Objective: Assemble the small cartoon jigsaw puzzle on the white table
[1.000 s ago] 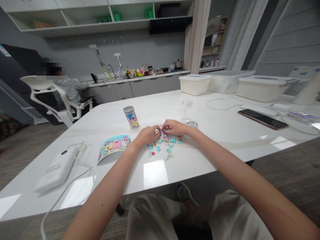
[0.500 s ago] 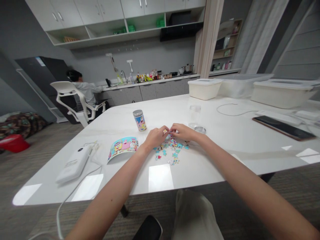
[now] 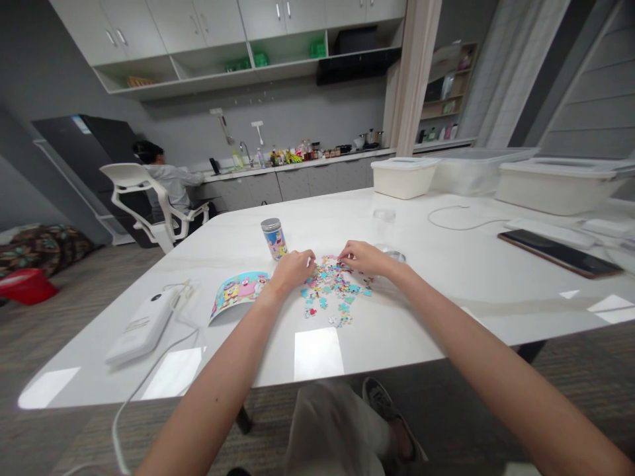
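A scatter of small colourful puzzle pieces lies on the white table in front of me. My left hand rests at the pile's left edge with its fingers curled under; anything in them is hidden. My right hand sits at the pile's far right edge, fingertips pinched on a puzzle piece. The two hands are a short gap apart. A cartoon picture card lies left of the pile, and a small printed can stands behind it.
A white device with a cable lies near the table's left edge. A clear cup, a round lid, a dark phone and white storage bins are on the right and far side. A person sits in a white chair by the counter.
My hands, which were touching over the pile's far edge, have drawn apart, the left one moving left. The view has shifted only slightly.
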A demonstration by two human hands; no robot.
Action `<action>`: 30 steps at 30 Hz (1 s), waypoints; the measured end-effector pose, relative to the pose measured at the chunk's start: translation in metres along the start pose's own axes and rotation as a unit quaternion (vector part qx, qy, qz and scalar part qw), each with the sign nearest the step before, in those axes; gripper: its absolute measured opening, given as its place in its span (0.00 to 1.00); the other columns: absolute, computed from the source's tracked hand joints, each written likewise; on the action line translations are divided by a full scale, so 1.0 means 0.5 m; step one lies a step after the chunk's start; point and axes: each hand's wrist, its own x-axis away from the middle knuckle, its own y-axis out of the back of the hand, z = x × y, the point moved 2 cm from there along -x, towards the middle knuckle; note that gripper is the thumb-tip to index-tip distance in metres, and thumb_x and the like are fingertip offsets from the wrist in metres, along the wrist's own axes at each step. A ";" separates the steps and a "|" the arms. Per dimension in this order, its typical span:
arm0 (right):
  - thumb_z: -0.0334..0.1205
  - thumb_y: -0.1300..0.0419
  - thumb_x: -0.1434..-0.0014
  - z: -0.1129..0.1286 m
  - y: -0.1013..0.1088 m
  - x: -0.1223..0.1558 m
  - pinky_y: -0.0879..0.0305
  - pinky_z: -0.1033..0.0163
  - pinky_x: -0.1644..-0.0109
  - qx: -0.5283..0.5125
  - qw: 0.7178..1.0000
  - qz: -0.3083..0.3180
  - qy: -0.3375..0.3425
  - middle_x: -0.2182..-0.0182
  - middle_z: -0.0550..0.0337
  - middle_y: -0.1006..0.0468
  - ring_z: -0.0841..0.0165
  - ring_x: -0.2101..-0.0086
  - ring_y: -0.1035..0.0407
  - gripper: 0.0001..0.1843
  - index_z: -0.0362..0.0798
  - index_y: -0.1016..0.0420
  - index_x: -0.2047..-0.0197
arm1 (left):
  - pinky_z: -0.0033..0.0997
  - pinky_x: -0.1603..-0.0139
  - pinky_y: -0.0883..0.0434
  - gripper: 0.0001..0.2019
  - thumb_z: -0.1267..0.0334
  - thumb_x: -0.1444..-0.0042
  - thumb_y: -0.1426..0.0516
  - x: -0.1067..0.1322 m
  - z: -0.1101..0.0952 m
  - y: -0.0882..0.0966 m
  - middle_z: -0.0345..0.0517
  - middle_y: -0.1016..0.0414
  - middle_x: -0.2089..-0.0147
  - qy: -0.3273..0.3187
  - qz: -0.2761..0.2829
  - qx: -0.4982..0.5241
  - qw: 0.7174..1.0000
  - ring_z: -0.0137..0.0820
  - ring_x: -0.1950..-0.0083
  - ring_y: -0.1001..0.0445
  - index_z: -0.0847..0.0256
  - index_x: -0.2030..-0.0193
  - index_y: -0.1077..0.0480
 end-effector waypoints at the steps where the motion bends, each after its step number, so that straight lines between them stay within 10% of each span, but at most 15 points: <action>1: 0.34 0.43 0.41 -0.001 0.001 0.000 0.37 0.64 0.56 0.007 1.000 -0.006 -0.010 0.61 0.51 0.23 0.65 0.62 0.29 0.12 0.46 0.18 0.59 | 0.31 0.57 0.31 0.14 0.61 0.37 0.50 0.002 0.003 0.000 0.50 0.20 0.64 -0.003 0.003 0.003 1.000 0.38 0.58 0.22 0.59 0.51 0.26; 17: 0.30 0.43 0.45 0.019 -0.015 0.000 0.40 0.67 0.67 -0.035 0.996 -0.029 -0.075 0.68 0.61 0.20 0.69 0.70 0.29 0.15 0.47 0.27 0.54 | 0.31 0.58 0.31 0.14 0.63 0.38 0.49 0.019 0.004 -0.012 0.44 0.23 0.70 -0.028 -0.001 0.072 0.997 0.35 0.62 0.23 0.57 0.49 0.28; 30: 0.33 0.44 0.41 0.002 -0.017 -0.003 0.36 0.64 0.57 -0.005 0.998 -0.021 -0.053 0.62 0.52 0.25 0.66 0.65 0.29 0.12 0.45 0.19 0.58 | 0.33 0.55 0.30 0.15 0.61 0.37 0.50 0.009 0.010 -0.026 0.53 0.21 0.59 0.009 0.003 0.048 0.999 0.39 0.55 0.22 0.60 0.48 0.28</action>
